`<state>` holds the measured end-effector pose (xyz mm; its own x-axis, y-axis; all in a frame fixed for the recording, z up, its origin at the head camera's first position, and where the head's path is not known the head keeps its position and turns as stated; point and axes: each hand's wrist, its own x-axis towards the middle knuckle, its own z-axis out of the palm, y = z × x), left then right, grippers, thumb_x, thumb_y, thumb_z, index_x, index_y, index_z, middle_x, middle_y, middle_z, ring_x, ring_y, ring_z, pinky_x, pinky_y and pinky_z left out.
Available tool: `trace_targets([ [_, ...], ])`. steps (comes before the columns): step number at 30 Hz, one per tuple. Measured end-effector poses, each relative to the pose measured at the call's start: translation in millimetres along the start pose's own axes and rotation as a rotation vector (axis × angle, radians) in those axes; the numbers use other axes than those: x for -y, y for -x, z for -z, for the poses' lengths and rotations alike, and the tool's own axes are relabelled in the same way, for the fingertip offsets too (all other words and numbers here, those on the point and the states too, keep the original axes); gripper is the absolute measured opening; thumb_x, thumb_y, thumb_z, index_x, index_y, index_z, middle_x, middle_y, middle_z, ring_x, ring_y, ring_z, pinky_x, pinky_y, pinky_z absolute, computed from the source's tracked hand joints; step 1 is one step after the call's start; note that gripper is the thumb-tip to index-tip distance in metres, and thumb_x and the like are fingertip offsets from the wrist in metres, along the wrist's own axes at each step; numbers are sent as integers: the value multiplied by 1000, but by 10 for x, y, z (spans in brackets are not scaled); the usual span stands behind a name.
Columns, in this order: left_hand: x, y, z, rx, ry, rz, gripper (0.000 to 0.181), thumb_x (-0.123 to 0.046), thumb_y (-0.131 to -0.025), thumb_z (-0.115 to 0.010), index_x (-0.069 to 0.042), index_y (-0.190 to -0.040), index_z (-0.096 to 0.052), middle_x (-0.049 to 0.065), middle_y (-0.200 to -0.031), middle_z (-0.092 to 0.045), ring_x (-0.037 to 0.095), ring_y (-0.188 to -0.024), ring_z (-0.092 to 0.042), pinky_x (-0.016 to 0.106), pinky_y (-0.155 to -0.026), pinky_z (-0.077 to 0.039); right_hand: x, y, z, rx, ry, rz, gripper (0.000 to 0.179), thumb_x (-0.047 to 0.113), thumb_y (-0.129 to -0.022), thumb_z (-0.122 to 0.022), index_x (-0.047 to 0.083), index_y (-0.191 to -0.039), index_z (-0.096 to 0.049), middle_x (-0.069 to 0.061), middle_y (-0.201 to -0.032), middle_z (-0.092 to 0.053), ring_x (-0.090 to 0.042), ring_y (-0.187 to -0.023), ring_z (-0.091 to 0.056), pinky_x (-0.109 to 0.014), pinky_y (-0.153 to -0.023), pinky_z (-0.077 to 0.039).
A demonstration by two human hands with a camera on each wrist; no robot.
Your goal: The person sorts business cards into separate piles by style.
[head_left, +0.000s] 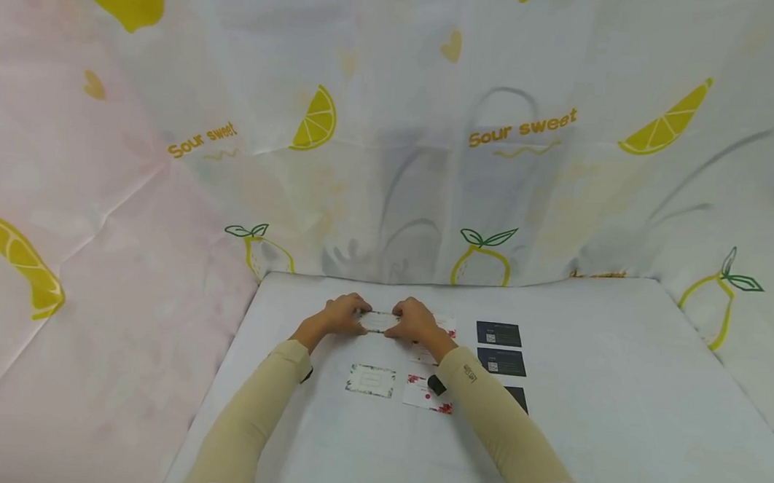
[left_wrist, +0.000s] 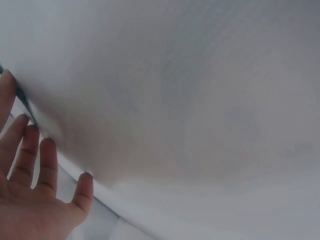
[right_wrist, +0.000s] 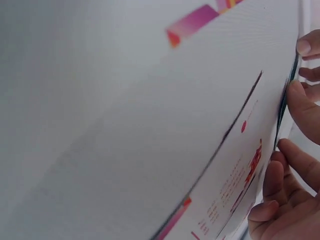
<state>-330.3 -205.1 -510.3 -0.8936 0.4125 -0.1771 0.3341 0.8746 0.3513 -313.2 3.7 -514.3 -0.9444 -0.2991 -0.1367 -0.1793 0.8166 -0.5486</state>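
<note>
At the far side of the table, a white card with a green leafy border lies between the two hands. My left hand pinches its left end, thumb toward me and fingers beyond. On its right end, my right hand holds it the same way. In the left wrist view the fingers of the left hand touch the table by the card's thin dark edge. The right wrist view shows the right hand at that edge, beside a white card with red flowers.
Nearer me lie a second leafy-bordered card and a red-flowered card. More red-flowered cards are partly hidden by the right hand and wrist. To the right, dark cards form a column, the lowest partly under the sleeve. A lemon-print curtain hangs behind.
</note>
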Motion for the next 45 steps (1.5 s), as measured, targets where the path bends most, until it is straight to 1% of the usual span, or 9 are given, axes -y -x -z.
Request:
trace_targets([
  [9,-20,39,38,1,5,0,50,-27,-81,-82,-14,-127,-67,9,-133,-60,27,-120,-57,56,-95,-38,48,29,1,-16,5,-26,52,30,-79,-84,6,-122,-68,-9,-117,-64,-26,-113,-61,-44,-99,-48],
  [16,-19,23,17,-4,21,9,49,-25,-81,-82,-13,-126,-68,8,-131,-61,27,-119,-57,56,-97,-38,37,32,-9,-28,-9,-36,51,30,-78,-85,6,-120,-69,-8,-114,-65,-25,-109,-61,-44,-97,-49],
  [22,-2,25,2,-7,24,19,50,-27,-81,-82,-13,-126,-68,8,-132,-60,27,-121,-56,58,-100,-37,26,34,-19,-21,-22,-27,51,29,-79,-84,5,-121,-68,-10,-117,-64,-27,-113,-61,-44,-99,-48],
  [27,-1,49,-2,-27,42,3,49,-27,-80,-83,-13,-124,-68,7,-126,-62,25,-115,-58,56,-97,-38,32,47,-32,-23,28,-3,51,31,-80,-83,5,-121,-68,-9,-113,-62,-25,-104,-61,-44,-94,-49],
  [32,15,91,-4,-63,60,-16,48,-29,-83,-80,-13,-126,-67,6,-125,-64,24,-111,-59,55,-97,-38,36,79,-36,-27,38,-9,53,36,-77,-84,8,-120,-67,-10,-114,-58,-23,-100,-58,-45,-93,-49],
  [34,33,117,12,-93,68,-39,46,-28,-85,-78,-12,-126,-66,7,-126,-64,26,-111,-60,53,-97,-41,34,90,-27,-36,23,-1,54,38,-77,-85,9,-118,-67,-10,-115,-57,-22,-99,-57,-44,-92,-49],
  [38,42,147,73,-137,108,-122,43,-24,-88,-74,-8,-127,-64,11,-126,-63,29,-112,-60,48,-95,-47,18,107,18,-64,-43,33,55,39,-76,-85,9,-119,-66,-9,-114,-59,-21,-99,-57,-41,-90,-49],
  [41,31,193,98,-132,147,-171,44,-22,-88,-74,-6,-128,-63,12,-126,-63,30,-110,-60,45,-94,-49,-14,146,44,-67,-140,55,56,37,-77,-85,8,-121,-65,-9,-115,-62,-23,-102,-58,-41,-92,-48],
  [45,59,332,92,-124,182,-196,48,-21,-88,-74,-5,-131,-61,14,-126,-63,28,-107,-60,46,-92,-49,-47,221,36,-43,-274,68,58,36,-79,-84,8,-125,-63,-10,-120,-64,-25,-107,-59,-42,-94,-48],
])
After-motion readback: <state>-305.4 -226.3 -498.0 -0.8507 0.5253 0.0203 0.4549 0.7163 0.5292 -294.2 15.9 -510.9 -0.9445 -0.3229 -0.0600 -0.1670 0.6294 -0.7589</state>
